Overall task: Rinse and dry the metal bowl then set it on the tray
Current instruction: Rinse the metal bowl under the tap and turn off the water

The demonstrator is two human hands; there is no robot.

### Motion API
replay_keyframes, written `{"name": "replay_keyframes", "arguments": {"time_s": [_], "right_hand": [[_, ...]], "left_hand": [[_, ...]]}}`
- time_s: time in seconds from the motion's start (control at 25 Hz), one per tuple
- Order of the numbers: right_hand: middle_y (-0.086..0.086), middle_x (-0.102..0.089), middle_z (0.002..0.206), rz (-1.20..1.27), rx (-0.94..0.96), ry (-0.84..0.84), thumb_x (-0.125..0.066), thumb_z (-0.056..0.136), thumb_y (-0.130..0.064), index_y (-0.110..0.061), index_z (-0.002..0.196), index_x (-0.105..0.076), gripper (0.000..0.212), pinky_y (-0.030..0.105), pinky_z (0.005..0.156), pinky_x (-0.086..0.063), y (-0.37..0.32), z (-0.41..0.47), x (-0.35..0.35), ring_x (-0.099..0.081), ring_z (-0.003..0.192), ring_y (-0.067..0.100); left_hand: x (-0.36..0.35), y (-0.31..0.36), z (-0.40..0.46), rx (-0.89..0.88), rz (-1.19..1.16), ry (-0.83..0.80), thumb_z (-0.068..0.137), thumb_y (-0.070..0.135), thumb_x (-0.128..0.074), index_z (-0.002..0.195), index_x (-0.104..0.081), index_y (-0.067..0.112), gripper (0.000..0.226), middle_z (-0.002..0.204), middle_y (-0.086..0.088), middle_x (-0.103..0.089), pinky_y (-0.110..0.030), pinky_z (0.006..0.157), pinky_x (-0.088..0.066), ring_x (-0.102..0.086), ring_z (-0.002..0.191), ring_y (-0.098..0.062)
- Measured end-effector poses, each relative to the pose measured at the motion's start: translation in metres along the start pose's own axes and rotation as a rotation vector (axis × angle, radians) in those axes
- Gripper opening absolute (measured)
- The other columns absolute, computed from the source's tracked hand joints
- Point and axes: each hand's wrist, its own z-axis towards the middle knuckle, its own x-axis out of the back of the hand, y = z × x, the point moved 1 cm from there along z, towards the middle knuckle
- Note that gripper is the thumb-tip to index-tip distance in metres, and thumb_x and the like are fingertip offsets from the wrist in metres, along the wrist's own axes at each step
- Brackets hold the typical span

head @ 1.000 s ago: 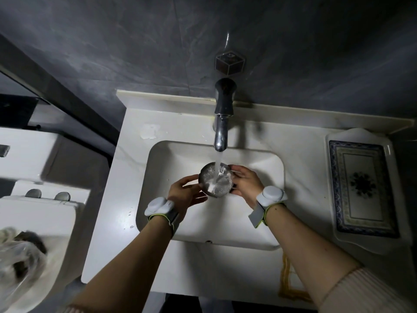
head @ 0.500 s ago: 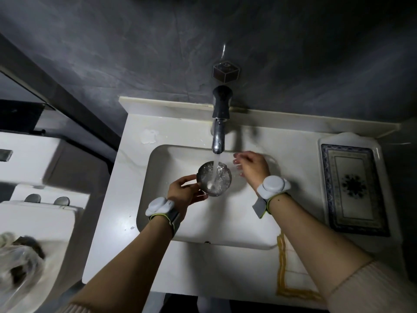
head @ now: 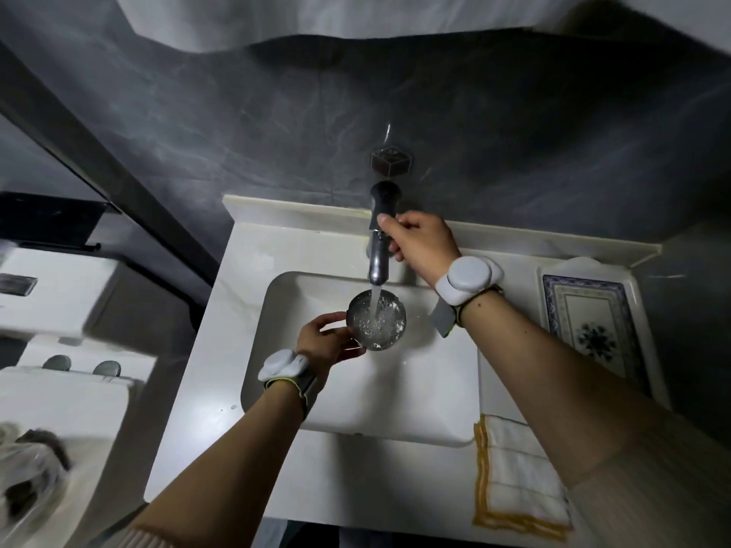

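Steel bowl (head: 376, 320) mid-sink catches the stream, gripped by the left hand (head: 325, 342) from nine o'clock; right hand (head: 421, 243) grips the faucet (head: 380, 235) at twelve. Rinsing; shutting off looks next.

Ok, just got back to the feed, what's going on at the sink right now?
A person is rinsing the metal bowl. The left hand grips it by the rim over the sink, right under the running faucet, and water is splashing inside it. The right hand has its fingers on the faucet handle, likely to shut the water off. The cloth lies on the counter and the tray sits to the right, with no bowl on it yet.
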Motion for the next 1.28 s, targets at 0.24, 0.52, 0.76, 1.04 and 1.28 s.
{"name": "replay_keyframes", "arguments": {"time_s": [0.24, 0.52, 0.76, 1.04, 1.28], "right_hand": [[0.0, -0.061, 0.059, 0.015, -0.037, 0.028, -0.062, 0.089, -0.046, -0.006, 0.075, -0.066, 0.042, 0.021, 0.051, -0.046, 0.028, -0.011, -0.002, -0.054, 0.046, 0.006], [0.005, -0.07, 0.086, -0.245, -0.291, -0.17, -0.058, 0.093, -0.027, -0.017, 0.093, -0.069, 0.015, 0.032, 0.066, -0.048, 0.114, -0.035, -0.002, -0.059, 0.075, 0.021], [0.013, -0.065, 0.097, 0.015, -0.386, -0.342, -0.059, 0.094, -0.004, -0.002, 0.122, -0.057, 0.028, 0.022, 0.056, -0.051, 0.127, -0.048, -0.017, -0.061, 0.068, 0.015], [0.017, -0.063, 0.102, 0.065, -0.312, -0.3, -0.064, 0.086, 0.01, -0.002, 0.116, -0.06, 0.033, 0.03, 0.069, -0.054, 0.13, -0.054, -0.011, -0.059, 0.079, 0.027], [0.008, -0.062, 0.099, -0.092, -0.152, -0.267, -0.07, 0.076, 0.015, -0.012, 0.102, -0.062, 0.038, 0.017, 0.068, -0.05, 0.124, -0.056, -0.004, -0.061, 0.077, 0.021]], "left_hand": [[0.008, -0.004, -0.003, 0.012, 0.035, 0.009, 0.09, -0.017, -0.054, 0.124, -0.053, -0.011, 0.035, 0.088, -0.026, -0.066, -0.042, 0.064, -0.062, -0.065, 0.068, -0.035], [0.017, 0.001, -0.009, -0.021, 0.053, -0.029, 0.087, -0.017, -0.057, 0.123, -0.055, -0.007, 0.038, 0.096, -0.028, -0.066, -0.047, 0.071, -0.062, -0.067, 0.075, -0.037], [0.022, -0.002, -0.01, -0.038, 0.069, -0.073, 0.084, -0.022, -0.056, 0.123, -0.06, -0.005, 0.042, 0.106, -0.024, -0.068, -0.043, 0.072, -0.063, -0.069, 0.076, -0.03], [0.023, 0.0, -0.01, -0.101, 0.143, -0.081, 0.083, -0.023, -0.057, 0.117, -0.063, -0.006, 0.039, 0.118, -0.021, -0.067, -0.037, 0.083, -0.06, -0.067, 0.092, -0.035], [0.02, 0.008, -0.008, -0.218, 0.273, -0.062, 0.077, -0.032, -0.051, 0.097, -0.068, 0.006, 0.046, 0.097, -0.01, -0.07, -0.029, 0.076, -0.06, -0.064, 0.098, -0.029]]}}
